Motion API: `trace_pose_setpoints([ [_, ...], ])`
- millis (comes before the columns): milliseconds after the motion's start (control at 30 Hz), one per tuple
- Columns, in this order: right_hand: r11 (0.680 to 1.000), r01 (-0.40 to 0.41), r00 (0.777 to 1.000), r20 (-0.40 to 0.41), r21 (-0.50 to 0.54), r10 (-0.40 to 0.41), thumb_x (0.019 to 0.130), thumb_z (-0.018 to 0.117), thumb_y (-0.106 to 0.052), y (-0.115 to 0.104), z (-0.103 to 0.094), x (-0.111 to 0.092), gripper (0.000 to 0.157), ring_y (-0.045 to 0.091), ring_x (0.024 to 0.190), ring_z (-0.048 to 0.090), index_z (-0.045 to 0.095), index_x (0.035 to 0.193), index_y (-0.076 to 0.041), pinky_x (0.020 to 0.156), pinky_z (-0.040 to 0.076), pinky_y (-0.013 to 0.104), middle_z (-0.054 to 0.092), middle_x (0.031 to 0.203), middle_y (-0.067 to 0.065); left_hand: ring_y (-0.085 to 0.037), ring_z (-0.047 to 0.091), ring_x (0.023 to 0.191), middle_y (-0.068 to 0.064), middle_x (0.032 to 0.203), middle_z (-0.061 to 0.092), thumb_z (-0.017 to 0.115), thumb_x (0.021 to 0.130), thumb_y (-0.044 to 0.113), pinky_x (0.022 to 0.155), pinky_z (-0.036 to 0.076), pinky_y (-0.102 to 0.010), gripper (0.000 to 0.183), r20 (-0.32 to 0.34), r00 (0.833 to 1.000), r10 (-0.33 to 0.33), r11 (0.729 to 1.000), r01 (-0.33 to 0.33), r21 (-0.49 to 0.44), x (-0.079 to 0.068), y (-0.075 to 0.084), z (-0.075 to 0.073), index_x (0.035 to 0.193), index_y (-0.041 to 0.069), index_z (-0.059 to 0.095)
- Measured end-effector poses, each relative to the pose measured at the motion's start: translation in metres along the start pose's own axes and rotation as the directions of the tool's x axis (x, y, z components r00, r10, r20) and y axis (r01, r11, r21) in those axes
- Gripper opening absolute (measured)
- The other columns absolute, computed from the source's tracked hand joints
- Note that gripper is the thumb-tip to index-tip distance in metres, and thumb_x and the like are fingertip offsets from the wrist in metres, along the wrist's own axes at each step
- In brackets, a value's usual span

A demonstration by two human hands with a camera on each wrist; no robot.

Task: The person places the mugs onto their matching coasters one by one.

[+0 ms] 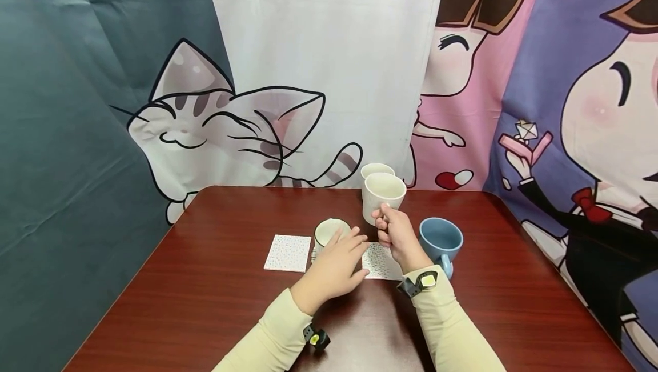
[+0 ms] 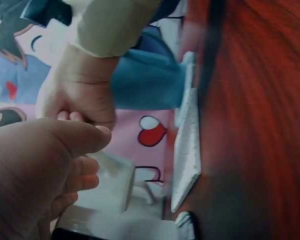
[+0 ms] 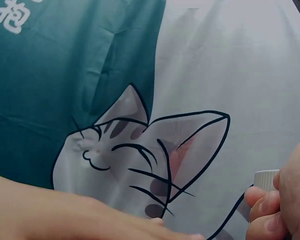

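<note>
My right hand (image 1: 401, 238) grips the handle of a white ribbed mug (image 1: 374, 205), which looks raised off the table. A sliver of this mug (image 3: 266, 180) shows beside the curled fingers in the right wrist view. My left hand (image 1: 334, 266) has its fingers extended over a white mug with a dark rim (image 1: 328, 231), hiding part of it; contact cannot be told. Between the hands lies a speckled coaster (image 1: 379, 262), partly covered by the right wrist. To the right of that wrist stands a blue mug (image 1: 438, 239), on a coaster in the left wrist view.
Another white mug (image 1: 377, 170) stands at the table's back edge, partly behind the ribbed one. A second speckled square coaster (image 1: 288, 253) lies left of the dark-rimmed mug. The reddish-brown table (image 1: 195, 303) ends at a printed cloth backdrop (image 1: 329, 35).
</note>
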State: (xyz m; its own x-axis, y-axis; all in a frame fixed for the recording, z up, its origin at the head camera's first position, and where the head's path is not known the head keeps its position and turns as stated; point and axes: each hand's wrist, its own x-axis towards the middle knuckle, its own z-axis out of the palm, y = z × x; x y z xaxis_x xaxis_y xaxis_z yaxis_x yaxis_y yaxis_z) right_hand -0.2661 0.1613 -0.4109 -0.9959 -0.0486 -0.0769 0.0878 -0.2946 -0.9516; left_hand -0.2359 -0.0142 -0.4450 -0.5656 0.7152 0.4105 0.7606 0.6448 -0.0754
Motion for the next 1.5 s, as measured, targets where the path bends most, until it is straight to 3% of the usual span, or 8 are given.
trace_pose_setpoints([
  [233,0.999,0.004,1.000,-0.015,-0.035,-0.004,0.101,0.031,-0.025,-0.007,0.001,-0.008,0.035,0.004,0.032,0.025,0.049,0.085,-0.001,0.033,0.021,0.020,0.033,0.055,-0.002,-0.023,0.032,0.131,-0.003,0.127,0.053,0.059,0.081,0.047,0.109,0.015,-0.040,0.056,0.018,0.990,0.141,0.975,-0.142,0.173,-0.002,0.016,0.009,0.122,0.009,0.058],
  [500,1.000,0.016,1.000,-0.001,-0.017,-0.016,0.101,0.032,-0.025,-0.009,-0.002,-0.010,0.034,0.005,0.034,0.024,0.049,0.084,-0.001,0.032,0.020,0.020,0.033,0.054,-0.003,-0.019,0.037,0.128,-0.002,0.131,0.050,0.056,0.084,0.049,0.107,0.022,-0.035,0.059,0.139,0.973,0.183,0.961,-0.207,0.185,-0.005,0.032,0.022,0.128,0.011,0.054],
  [700,1.000,0.017,1.000,0.000,0.000,-0.017,0.100,0.034,-0.028,-0.001,-0.008,-0.003,0.035,0.004,0.032,0.026,0.050,0.083,-0.002,0.032,0.020,0.021,0.034,0.055,-0.003,-0.019,0.050,0.114,-0.002,0.121,0.055,0.061,0.080,0.049,0.099,0.035,-0.031,0.053,0.155,0.979,0.135,0.982,-0.154,0.112,-0.012,0.035,0.030,0.116,0.011,0.060],
  [833,1.000,0.006,1.000,-0.012,-0.021,-0.007,0.099,0.038,-0.033,0.005,-0.011,-0.001,0.037,0.005,0.032,0.027,0.052,0.083,-0.002,0.031,0.020,0.020,0.034,0.054,-0.003,-0.014,0.054,0.107,-0.003,0.120,0.055,0.063,0.080,0.046,0.091,0.042,-0.027,0.047,0.191,0.976,0.108,0.994,-0.111,0.005,-0.017,0.035,0.030,0.111,0.011,0.063],
  [1067,0.999,0.040,0.999,0.011,-0.034,-0.040,0.097,0.041,-0.034,0.010,-0.014,-0.007,0.039,0.004,0.031,0.025,0.052,0.080,-0.002,0.030,0.018,0.020,0.033,0.052,-0.004,-0.017,0.042,0.124,-0.008,0.135,0.046,0.057,0.086,0.045,0.101,0.033,-0.029,0.062,0.280,0.952,0.122,0.989,-0.093,-0.116,-0.022,0.030,0.032,0.132,0.004,0.048],
  [1300,0.998,0.035,0.999,0.043,-0.044,-0.033,0.099,0.039,-0.030,0.014,-0.020,-0.014,0.038,0.005,0.030,0.024,0.049,0.077,-0.001,0.030,0.017,0.020,0.033,0.051,-0.003,-0.025,0.027,0.134,-0.011,0.146,0.030,0.056,0.087,0.045,0.106,0.025,-0.032,0.070,0.369,0.916,0.155,0.975,-0.081,-0.208,-0.030,0.027,0.031,0.140,0.003,0.036],
  [1500,0.998,0.030,0.996,0.081,-0.060,-0.025,0.098,0.041,-0.028,0.020,-0.029,-0.023,0.038,0.005,0.030,0.023,0.046,0.072,-0.001,0.029,0.018,0.021,0.032,0.051,-0.002,-0.022,0.025,0.134,-0.009,0.147,0.028,0.056,0.087,0.046,0.106,0.025,-0.031,0.071,0.380,0.912,0.154,0.979,-0.088,-0.183,-0.032,0.025,0.030,0.141,0.005,0.035],
])
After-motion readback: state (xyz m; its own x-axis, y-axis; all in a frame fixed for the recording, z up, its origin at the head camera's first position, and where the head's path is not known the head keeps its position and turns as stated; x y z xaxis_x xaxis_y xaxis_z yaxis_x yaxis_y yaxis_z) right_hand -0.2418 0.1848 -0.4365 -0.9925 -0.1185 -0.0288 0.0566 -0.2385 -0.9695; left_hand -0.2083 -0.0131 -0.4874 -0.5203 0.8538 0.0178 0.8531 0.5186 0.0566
